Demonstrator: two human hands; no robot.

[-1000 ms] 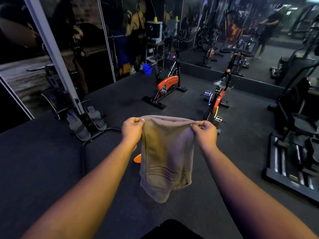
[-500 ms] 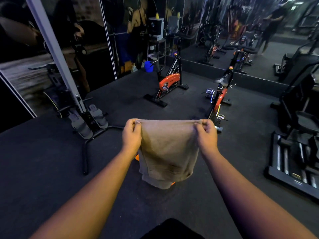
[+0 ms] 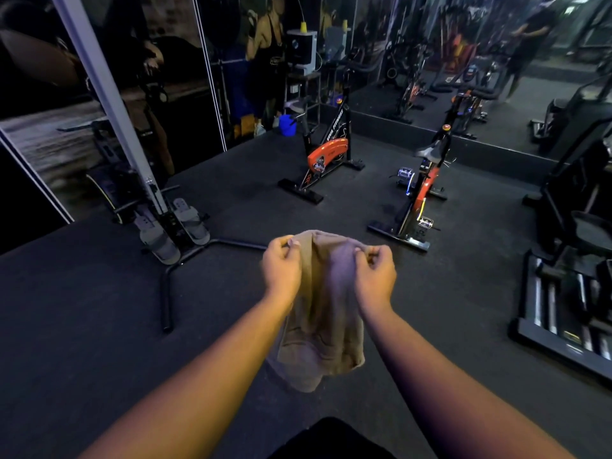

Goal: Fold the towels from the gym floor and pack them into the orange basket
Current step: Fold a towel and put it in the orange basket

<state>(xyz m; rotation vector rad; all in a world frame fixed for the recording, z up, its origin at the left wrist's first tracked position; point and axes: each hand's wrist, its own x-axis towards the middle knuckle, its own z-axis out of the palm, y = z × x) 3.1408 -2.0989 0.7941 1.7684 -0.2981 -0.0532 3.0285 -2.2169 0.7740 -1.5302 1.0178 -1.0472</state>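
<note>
While 2 exercise bikes (image 3: 326,160) stand behind, 2 hands, left (image 3: 281,270) and right (image 3: 376,276), pinch 1 towel (image 3: 326,313).

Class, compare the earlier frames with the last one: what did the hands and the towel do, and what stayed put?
The left hand and right hand moved together, bunching the towel top edge. An orange patch seen beneath earlier is now hidden. Both hands still pinch the corners; the exercise bikes stayed put.

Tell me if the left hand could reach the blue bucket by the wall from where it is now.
Probably not. The left hand is pinching the towel close to the body, while the blue bucket sits far across the floor beyond the orange bike; walking over seems needed.
</note>
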